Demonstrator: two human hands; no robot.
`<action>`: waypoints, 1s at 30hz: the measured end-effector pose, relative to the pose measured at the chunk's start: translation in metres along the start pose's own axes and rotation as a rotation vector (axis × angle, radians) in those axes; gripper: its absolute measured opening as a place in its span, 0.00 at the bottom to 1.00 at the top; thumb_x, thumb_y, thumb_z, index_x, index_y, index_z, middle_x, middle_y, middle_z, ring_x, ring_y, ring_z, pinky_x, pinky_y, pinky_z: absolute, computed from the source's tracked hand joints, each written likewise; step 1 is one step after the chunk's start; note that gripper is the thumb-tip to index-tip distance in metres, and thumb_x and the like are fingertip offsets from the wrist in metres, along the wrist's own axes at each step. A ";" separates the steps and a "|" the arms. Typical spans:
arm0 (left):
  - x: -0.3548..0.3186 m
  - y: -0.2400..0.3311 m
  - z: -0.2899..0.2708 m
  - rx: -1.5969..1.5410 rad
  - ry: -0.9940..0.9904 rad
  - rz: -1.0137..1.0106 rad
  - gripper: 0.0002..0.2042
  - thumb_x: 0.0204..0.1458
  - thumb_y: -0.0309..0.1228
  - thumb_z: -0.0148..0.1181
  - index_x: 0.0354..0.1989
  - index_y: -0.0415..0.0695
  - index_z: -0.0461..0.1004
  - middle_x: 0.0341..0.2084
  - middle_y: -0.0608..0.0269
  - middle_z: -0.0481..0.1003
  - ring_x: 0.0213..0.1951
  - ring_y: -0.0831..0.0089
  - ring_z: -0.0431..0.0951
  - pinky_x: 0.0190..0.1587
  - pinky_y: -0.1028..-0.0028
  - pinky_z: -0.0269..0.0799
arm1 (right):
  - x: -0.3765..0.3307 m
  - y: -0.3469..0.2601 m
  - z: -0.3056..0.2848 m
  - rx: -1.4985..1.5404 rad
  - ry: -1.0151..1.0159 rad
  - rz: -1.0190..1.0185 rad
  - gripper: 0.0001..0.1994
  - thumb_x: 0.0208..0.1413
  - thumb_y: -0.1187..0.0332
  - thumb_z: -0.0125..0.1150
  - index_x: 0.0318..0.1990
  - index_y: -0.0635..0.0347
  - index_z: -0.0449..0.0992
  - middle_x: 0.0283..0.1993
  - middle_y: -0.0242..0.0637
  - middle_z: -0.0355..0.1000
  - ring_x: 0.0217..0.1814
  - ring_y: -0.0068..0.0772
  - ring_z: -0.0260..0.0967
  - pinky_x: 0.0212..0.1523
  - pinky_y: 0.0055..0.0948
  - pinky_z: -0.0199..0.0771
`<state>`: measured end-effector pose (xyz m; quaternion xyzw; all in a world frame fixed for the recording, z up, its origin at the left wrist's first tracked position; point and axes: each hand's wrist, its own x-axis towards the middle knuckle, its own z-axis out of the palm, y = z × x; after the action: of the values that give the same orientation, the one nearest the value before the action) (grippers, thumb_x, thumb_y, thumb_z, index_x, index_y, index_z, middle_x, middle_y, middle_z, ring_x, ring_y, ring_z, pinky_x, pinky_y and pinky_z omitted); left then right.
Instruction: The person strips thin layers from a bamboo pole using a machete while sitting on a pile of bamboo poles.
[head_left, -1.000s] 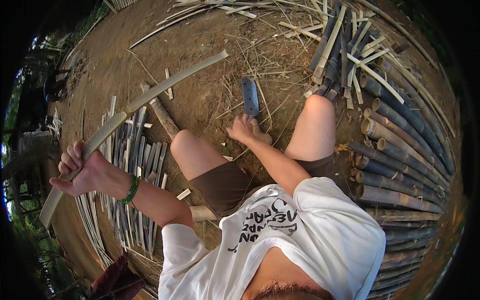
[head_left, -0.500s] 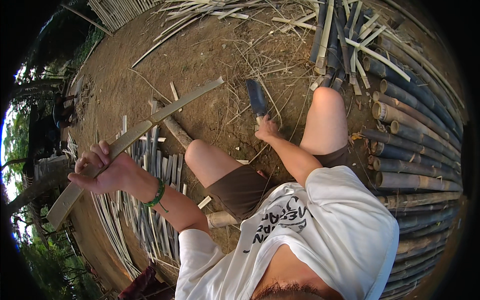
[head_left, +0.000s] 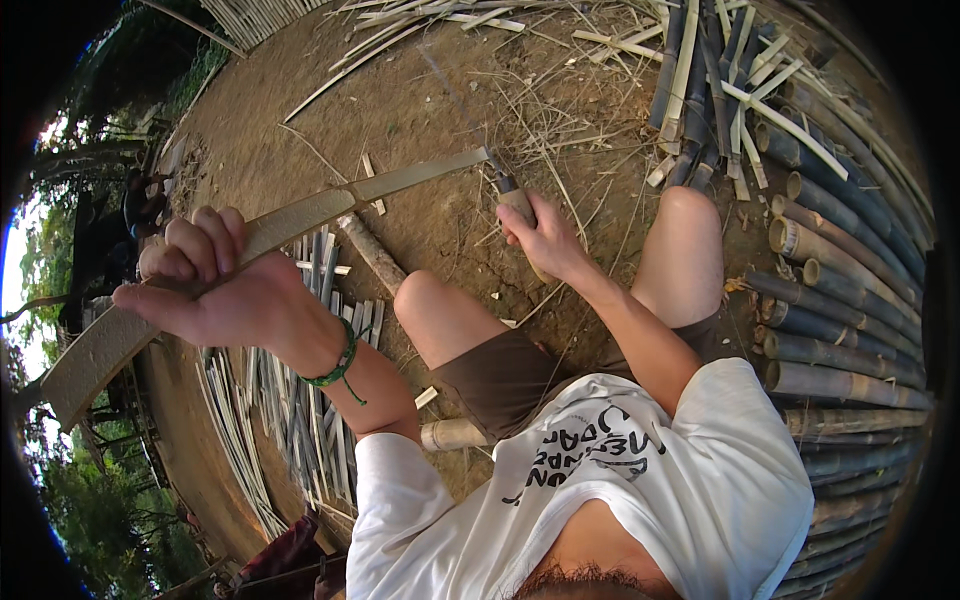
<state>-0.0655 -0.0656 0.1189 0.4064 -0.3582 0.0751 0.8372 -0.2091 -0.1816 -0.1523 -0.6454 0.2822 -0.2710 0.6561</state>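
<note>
My left hand (head_left: 205,270) is raised at the left, fingers closed around a long split bamboo strip (head_left: 300,218). The strip slants up to the right, its wide end beyond the hand at the lower left and its narrow end near the knife. In my right hand (head_left: 550,238) is the wooden handle of a broad-bladed knife (head_left: 515,203). The blade points up and away, seen nearly edge-on and blurred. It appears at the strip's narrow tip; whether they touch I cannot tell.
Split bamboo strips (head_left: 325,400) lie in a pile left of my knees. Whole bamboo poles (head_left: 850,380) are stacked along the right. More split pieces (head_left: 690,90) lie at the far right, with thin shavings (head_left: 540,140) on the dirt. A short log (head_left: 370,250) lies by my left knee.
My right hand has lifted the knife, and its blade has turned from broadside to nearly edge-on at the strip's tip. My left hand and the strip appear larger; the view has shifted slightly.
</note>
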 end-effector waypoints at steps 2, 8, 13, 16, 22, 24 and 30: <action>-0.011 -0.012 0.003 -0.009 -0.014 -0.044 0.28 0.62 0.59 0.43 0.15 0.54 0.54 0.11 0.75 0.48 0.15 0.81 0.45 0.20 0.79 0.41 | -0.018 -0.024 -0.005 -0.064 -0.054 -0.051 0.23 0.61 0.46 0.56 0.36 0.61 0.71 0.20 0.29 0.66 0.20 0.26 0.66 0.23 0.31 0.66; -0.030 -0.014 -0.008 -0.174 -0.204 -0.105 0.29 0.61 0.62 0.43 0.16 0.53 0.52 0.10 0.74 0.48 0.15 0.82 0.45 0.20 0.78 0.39 | -0.057 -0.088 0.013 -0.084 -0.152 -0.269 0.22 0.61 0.48 0.56 0.37 0.64 0.72 0.16 0.37 0.66 0.17 0.34 0.68 0.20 0.36 0.64; -0.040 -0.010 -0.012 -0.190 -0.246 -0.117 0.30 0.57 0.64 0.48 0.16 0.53 0.50 0.10 0.75 0.48 0.15 0.82 0.43 0.20 0.77 0.39 | -0.045 -0.059 0.010 -0.243 -0.150 -0.148 0.26 0.62 0.46 0.54 0.40 0.67 0.71 0.16 0.39 0.65 0.18 0.36 0.69 0.21 0.37 0.65; -0.041 -0.016 -0.015 -0.222 -0.353 -0.139 0.30 0.55 0.64 0.51 0.16 0.54 0.50 0.09 0.77 0.47 0.15 0.82 0.43 0.20 0.78 0.40 | -0.033 -0.059 -0.009 -0.187 -0.184 -0.047 0.23 0.61 0.47 0.56 0.34 0.64 0.71 0.14 0.41 0.66 0.17 0.45 0.71 0.19 0.38 0.66; -0.026 -0.022 -0.035 -0.346 -0.671 -0.080 0.31 0.56 0.66 0.46 0.18 0.51 0.53 0.08 0.75 0.52 0.11 0.83 0.47 0.15 0.80 0.40 | -0.036 -0.078 -0.010 -0.170 -0.264 -0.270 0.22 0.60 0.49 0.58 0.33 0.64 0.72 0.15 0.44 0.66 0.18 0.47 0.71 0.19 0.40 0.65; -0.024 -0.025 -0.035 -0.346 -0.713 -0.084 0.31 0.56 0.66 0.46 0.18 0.51 0.53 0.08 0.76 0.52 0.11 0.83 0.46 0.15 0.80 0.40 | -0.019 -0.059 -0.015 -0.186 -0.193 -0.106 0.22 0.61 0.49 0.57 0.32 0.64 0.72 0.13 0.42 0.65 0.16 0.44 0.69 0.18 0.39 0.64; -0.026 -0.019 -0.041 -0.320 -0.710 -0.076 0.30 0.56 0.65 0.48 0.17 0.51 0.54 0.08 0.76 0.53 0.10 0.84 0.46 0.14 0.80 0.40 | -0.038 -0.069 0.008 -0.096 -0.156 -0.313 0.26 0.61 0.46 0.56 0.35 0.67 0.73 0.13 0.35 0.60 0.14 0.31 0.61 0.17 0.37 0.59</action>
<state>-0.0543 -0.0444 0.0730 0.2846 -0.6174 -0.1582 0.7161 -0.2295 -0.1500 -0.0829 -0.7311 0.1393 -0.3051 0.5941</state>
